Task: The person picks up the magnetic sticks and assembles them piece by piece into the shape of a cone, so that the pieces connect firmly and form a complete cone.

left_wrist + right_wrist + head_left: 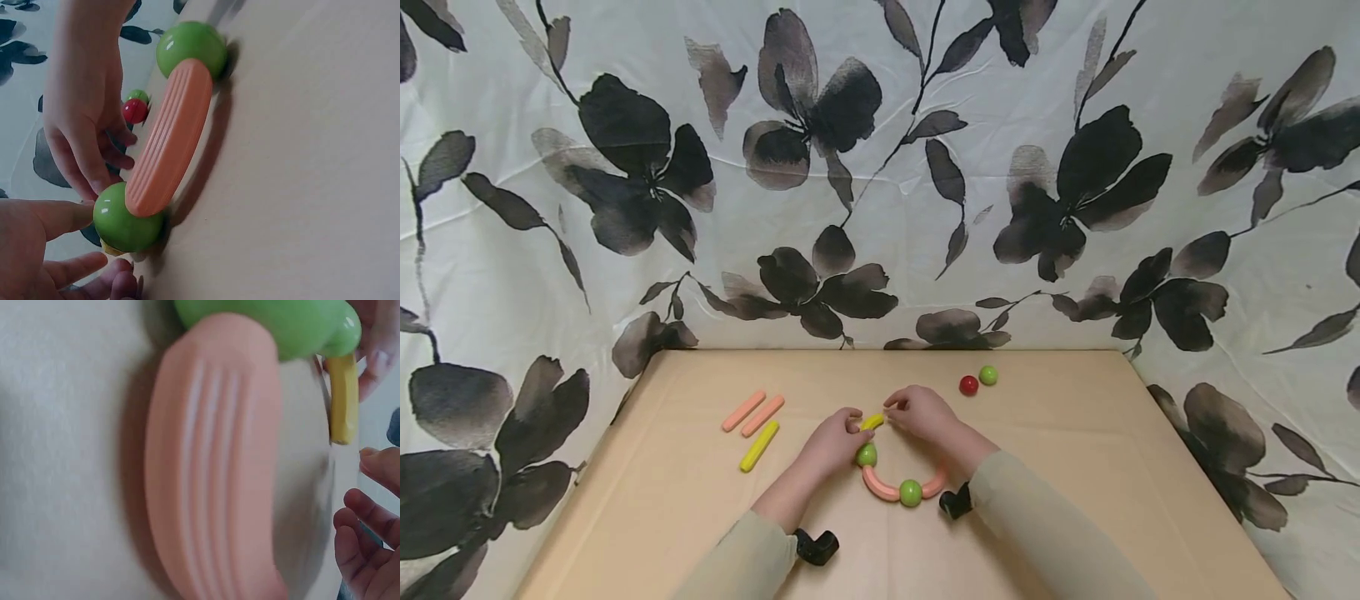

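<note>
Several toy pieces form an open ring on the table: a curved yellow stick, a green ball, a curved pink stick, a second green ball and another pink stick. My left hand holds the yellow stick at its end by the upper green ball, thumb and fingers on either side. Just past the stick's free end, my right hand hovers with thumb and fingers apart and nothing between them. The ball partly hides the left fingertips in the left wrist view.
Left of the hands lie two straight pink sticks and a straight yellow stick. A red ball and a loose green ball sit at the back right. A flowered cloth hangs behind the table.
</note>
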Motion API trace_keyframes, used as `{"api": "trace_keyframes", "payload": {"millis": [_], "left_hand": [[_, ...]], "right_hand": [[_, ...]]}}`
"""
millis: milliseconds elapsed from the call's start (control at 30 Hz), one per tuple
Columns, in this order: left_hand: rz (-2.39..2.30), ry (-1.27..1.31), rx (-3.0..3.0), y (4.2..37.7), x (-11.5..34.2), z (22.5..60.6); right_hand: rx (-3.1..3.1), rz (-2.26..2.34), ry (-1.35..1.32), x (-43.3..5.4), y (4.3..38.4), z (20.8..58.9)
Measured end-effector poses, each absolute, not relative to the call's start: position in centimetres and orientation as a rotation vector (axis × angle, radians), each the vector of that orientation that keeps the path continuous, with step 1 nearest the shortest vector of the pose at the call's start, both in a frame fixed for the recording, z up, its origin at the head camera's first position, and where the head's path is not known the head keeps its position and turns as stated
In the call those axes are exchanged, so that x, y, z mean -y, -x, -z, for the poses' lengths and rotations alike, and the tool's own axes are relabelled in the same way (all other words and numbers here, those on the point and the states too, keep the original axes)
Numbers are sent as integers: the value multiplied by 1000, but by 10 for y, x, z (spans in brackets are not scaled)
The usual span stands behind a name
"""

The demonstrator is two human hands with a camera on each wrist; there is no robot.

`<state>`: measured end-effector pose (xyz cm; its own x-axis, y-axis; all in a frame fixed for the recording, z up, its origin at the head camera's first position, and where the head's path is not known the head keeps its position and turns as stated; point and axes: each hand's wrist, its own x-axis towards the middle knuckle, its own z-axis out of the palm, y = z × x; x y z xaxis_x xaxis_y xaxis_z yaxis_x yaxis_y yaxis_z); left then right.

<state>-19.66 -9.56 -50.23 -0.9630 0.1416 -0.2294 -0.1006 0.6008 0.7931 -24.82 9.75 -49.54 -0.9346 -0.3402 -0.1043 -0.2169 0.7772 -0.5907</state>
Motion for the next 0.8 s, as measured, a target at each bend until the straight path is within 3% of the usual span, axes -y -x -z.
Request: {"api": "trace_keyframes", "payload": {"millis": [333,800], "left_hand": [[-1393,-13,-2509,206,89,512],[-1432,-65,-2508,203,87,510]], "right_hand": [[-2842,1006,343,-132,254,475],[-2967,1110,61,-249,253,467]]}}
